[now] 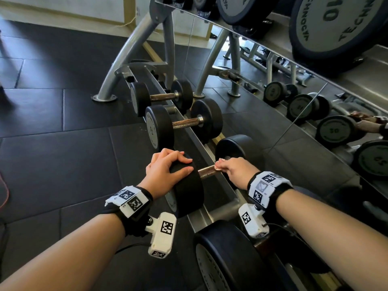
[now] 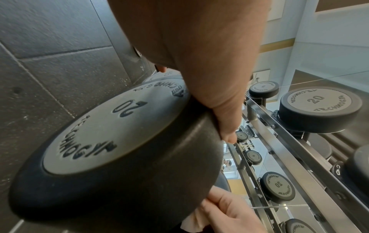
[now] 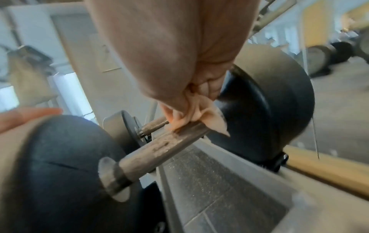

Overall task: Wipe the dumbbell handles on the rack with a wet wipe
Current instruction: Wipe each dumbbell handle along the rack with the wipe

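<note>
Dark rubber floor tiles (image 1: 63, 106) and a wall mirror (image 1: 294, 85) frame a low steel rack (image 1: 201, 143) of dumbbells.

Curled tight, the right hand's (image 1: 233, 171) fingers pinch a bunched wipe (image 3: 191, 115) against the metal handle (image 3: 159, 146) of the 20 dumbbell (image 2: 111, 141), at the end of the handle farthest from the near head. The left hand (image 1: 165, 173) lies over the top of that near head, fingers draped down its rim and thumb on the inner edge, bracing rather than lifting. The dumbbell sits in the rack's cradle, with two smaller dumbbells (image 1: 184, 124) beyond it and a larger one (image 1: 226, 257) nearer the person.

Wiping this handle looks under way. The bare stretch between the wipe and the near head likely calls for a slide of the wipe toward the left hand, perhaps with a twist to reach the underside, and then a move to a neighbouring handle.

Under the palm, the wipe shows only as a few loose corners, so how far it wraps the handle cannot be told. The right wrist view is blurred, the far head is partly hidden by the hand, and whether the other handles are already wiped cannot be judged.
</note>
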`<action>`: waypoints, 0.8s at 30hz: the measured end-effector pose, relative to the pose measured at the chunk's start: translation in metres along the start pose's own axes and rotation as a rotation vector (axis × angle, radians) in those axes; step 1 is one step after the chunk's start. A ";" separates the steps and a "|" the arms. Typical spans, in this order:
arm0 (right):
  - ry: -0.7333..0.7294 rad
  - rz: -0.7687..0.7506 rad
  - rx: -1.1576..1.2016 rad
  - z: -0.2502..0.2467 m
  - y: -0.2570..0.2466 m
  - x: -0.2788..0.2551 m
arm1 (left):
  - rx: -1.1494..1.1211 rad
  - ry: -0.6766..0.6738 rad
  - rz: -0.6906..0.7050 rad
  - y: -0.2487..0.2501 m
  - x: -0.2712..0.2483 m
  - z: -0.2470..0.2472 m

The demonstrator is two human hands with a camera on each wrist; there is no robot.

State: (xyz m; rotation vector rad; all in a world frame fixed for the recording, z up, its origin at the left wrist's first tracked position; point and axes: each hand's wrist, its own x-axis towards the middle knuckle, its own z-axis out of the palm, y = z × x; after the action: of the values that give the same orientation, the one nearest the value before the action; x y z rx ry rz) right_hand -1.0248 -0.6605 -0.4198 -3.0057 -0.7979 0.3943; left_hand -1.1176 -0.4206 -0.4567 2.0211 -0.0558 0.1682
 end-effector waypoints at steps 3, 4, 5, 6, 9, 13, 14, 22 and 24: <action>0.073 0.058 0.292 0.012 -0.012 -0.009 | 0.002 0.007 0.003 -0.001 -0.001 0.001; 0.075 0.065 0.392 0.012 -0.014 -0.012 | 0.004 0.008 0.007 -0.001 -0.001 0.002; 0.057 0.066 0.448 0.009 -0.014 -0.015 | 0.009 0.011 0.012 -0.001 -0.002 0.002; 0.024 0.069 0.473 0.005 -0.013 -0.016 | 0.015 0.015 0.018 -0.002 -0.002 0.002; 0.046 0.224 0.629 -0.007 0.000 -0.016 | 0.062 0.026 0.028 -0.002 0.000 0.000; 0.170 0.567 1.222 -0.008 0.013 -0.017 | 0.164 0.002 0.040 0.003 0.008 -0.008; 0.188 0.612 1.287 -0.006 0.012 -0.019 | 0.177 -0.019 0.044 0.005 0.008 -0.009; 0.335 0.819 1.249 -0.004 -0.028 -0.021 | 0.390 -0.307 -0.090 0.052 0.028 -0.043; 0.354 0.890 1.114 -0.008 -0.027 -0.017 | 0.442 -0.364 -0.193 0.066 0.038 -0.045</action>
State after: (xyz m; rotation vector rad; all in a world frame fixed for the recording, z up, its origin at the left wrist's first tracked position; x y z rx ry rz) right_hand -1.0502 -0.6448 -0.4057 -2.0333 0.6460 0.1691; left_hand -1.0921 -0.4075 -0.3731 2.4610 -0.0565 -0.3402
